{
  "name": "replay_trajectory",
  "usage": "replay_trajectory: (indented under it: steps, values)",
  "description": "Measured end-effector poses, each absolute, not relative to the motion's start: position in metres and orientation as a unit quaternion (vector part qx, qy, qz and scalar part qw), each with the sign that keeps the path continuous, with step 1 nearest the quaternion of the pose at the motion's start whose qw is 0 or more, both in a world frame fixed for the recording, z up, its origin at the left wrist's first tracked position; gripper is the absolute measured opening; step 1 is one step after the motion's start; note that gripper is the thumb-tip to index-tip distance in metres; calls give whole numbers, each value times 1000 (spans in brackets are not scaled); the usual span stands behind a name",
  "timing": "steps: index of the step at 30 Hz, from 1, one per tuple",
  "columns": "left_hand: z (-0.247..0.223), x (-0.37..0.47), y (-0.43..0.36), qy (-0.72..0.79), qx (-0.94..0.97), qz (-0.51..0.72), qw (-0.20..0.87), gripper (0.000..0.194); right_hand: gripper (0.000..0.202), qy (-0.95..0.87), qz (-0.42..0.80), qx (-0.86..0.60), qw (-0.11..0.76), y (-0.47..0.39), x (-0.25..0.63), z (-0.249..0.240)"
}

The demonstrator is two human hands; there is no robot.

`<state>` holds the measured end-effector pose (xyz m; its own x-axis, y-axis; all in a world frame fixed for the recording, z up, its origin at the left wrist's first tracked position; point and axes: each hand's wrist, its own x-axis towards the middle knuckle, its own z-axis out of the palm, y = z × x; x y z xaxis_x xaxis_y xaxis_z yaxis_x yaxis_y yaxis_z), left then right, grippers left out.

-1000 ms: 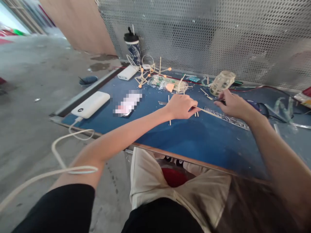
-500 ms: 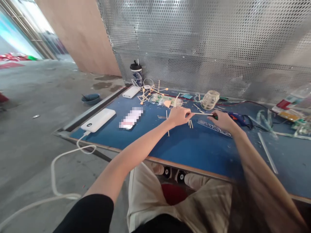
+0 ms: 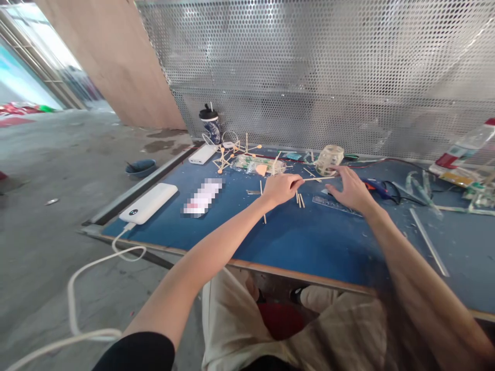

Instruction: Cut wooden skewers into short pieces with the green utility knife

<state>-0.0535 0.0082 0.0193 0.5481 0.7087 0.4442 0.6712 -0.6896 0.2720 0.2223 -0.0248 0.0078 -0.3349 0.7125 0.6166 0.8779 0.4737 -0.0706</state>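
Observation:
My left hand point(image 3: 283, 188) is closed around one end of a thin wooden stick point(image 3: 317, 179), which points right just above the blue table. Near the stick's free end, my right hand point(image 3: 351, 188) is open, thumb and fingers spread; whether a fingertip touches the stick I cannot tell. Beneath the hands lie several short cut sticks point(image 3: 300, 200) and a clear ruler point(image 3: 336, 205). One longer stick point(image 3: 264, 215) passes partly behind my left hand, beside a small metal blade point(image 3: 253, 192). A clear jar point(image 3: 329, 158) stands beyond my right fingers.
A stick frame with orange joints point(image 3: 228, 157) stands behind, near a lidded cup point(image 3: 211, 123). To the left are a phone point(image 3: 203, 198) and a power bank point(image 3: 149, 204). On the right lie a blue glue gun point(image 3: 377, 188), a glue stick point(image 3: 428, 241) and a bottle point(image 3: 464, 149).
My right hand has opened and drawn off the stick's end; the dark green thing in its grip before no longer shows there. My left hand still holds the stick. The view has shifted slightly.

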Motion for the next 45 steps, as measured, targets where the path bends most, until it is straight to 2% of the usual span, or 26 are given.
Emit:
replay_trajectory:
  steps: [3,8,20,30,45]
  values:
    - [20,-54,9,383,887,258,24,44,55,-811,-156,-486,285,-29,202,13]
    - [19,-49,6,363,902,233,2,39,31,-839,-162,-474,212,-25,183,7]
    - [14,-41,1,352,914,200,-22,31,30,-847,-126,-500,127,-34,170,8]
    - [19,-48,4,292,930,222,-32,36,30,-848,-68,-510,127,-38,177,11]
    - [17,-59,15,216,947,234,32,40,31,-860,-25,-492,135,-40,180,8]
